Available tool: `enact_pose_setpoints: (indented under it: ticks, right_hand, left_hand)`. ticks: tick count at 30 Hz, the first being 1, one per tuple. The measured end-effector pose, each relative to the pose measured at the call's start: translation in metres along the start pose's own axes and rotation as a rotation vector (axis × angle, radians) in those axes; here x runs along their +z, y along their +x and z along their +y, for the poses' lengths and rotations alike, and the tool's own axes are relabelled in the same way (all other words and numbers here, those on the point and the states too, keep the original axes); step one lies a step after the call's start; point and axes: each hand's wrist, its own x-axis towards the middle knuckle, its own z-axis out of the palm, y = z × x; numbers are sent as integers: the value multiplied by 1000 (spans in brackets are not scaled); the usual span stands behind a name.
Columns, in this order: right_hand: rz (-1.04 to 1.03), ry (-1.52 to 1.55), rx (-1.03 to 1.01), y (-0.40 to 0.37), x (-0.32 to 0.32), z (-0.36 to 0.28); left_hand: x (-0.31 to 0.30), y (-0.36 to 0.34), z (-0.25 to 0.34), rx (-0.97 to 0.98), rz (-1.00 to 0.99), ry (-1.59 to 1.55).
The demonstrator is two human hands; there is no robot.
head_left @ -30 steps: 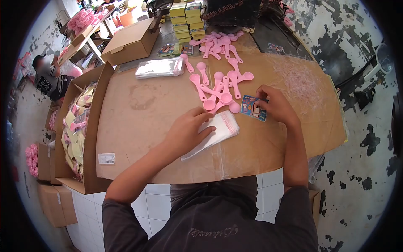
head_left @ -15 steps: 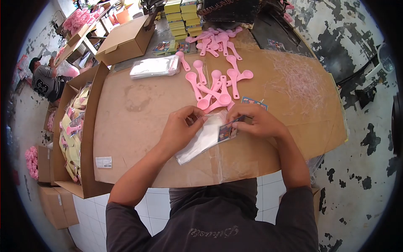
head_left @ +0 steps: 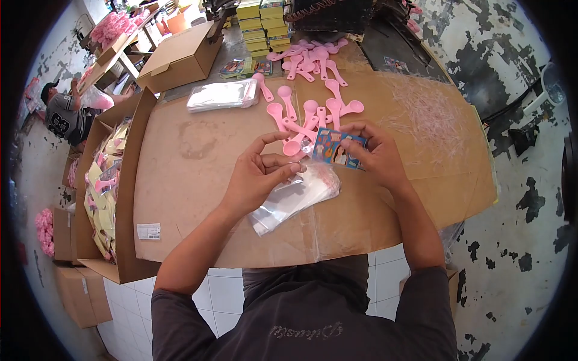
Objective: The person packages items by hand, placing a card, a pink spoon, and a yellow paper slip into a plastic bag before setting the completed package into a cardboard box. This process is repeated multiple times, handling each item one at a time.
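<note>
My right hand (head_left: pixel 376 157) grips a blue printed card (head_left: pixel 339 148) by its right side, thumb on its face. Across from it, my left hand (head_left: pixel 262 174) has thumb and fingertips pinched at a clear plastic bag (head_left: pixel 292 182). Beneath lies a stack of clear bags (head_left: pixel 307 195) on the cardboard sheet (head_left: pixel 198 174). Just beyond the hands are pink measuring spoons (head_left: pixel 293 147), loosely piled; the card covers part of them.
At the left stands an open box (head_left: pixel 144 114) of packed items. Farther back are another bag stack (head_left: pixel 223 96), a closed carton (head_left: pixel 180 57), yellow card stacks (head_left: pixel 253 27) and plastic shreds (head_left: pixel 427 114). A seated person (head_left: pixel 63 114) is far left.
My right hand has lifted the card up and away from the bags, its printed face now showing. My left hand's fingers have spread somewhat, with a bag lifted at its fingertips.
</note>
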Motion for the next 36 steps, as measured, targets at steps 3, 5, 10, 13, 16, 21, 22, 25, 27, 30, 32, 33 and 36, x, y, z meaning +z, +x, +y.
enact_pose_setpoints:
  ticks: [3, 5, 10, 13, 16, 21, 22, 25, 27, 30, 32, 33, 36]
  right_hand:
    - [18, 143, -26, 1, 1, -3]
    - [-22, 82, -30, -4, 5, -4]
    - [-219, -327, -211, -5, 8, -14]
    - [-261, -285, -226, -5, 26, -17]
    - [-162, -124, -106, -8, 43, -16]
    - [-150, -182, -13, -7, 33, -13]
    - [-186, -240, -123, -8, 36, -15]
    - [-262, -370, -342, -5, 42, -20]
    - [-285, -402, -335, 5, 34, -16]
    - [-56, -755, -363, 31, 26, -8]
    - [29, -919, -206, 42, 30, -2]
    - [69, -1000, -129, 46, 32, 0]
    - [-2, -770, 34, 56, 34, 3]
  left_hand:
    - [3, 0, -4, -22, 0, 32]
    - [7, -2, -3, -7, -19, 65]
    - [12, -7, -2, 3, -56, 238]
    - [15, -10, -6, 67, -82, 314]
    - [17, -11, -6, 72, -59, 286]
    - [13, -9, 0, 104, 26, 75]
    - [13, -11, 0, 89, 26, 106]
    - [12, -14, 5, 39, 21, 200]
    - [8, -17, 8, -7, 24, 260]
    - [-7, -16, 11, -56, 91, 258]
    - [-13, -11, 7, -45, 104, 199]
    - [-15, -9, 4, -37, 113, 168]
    - [-15, -10, 1, -16, 102, 117]
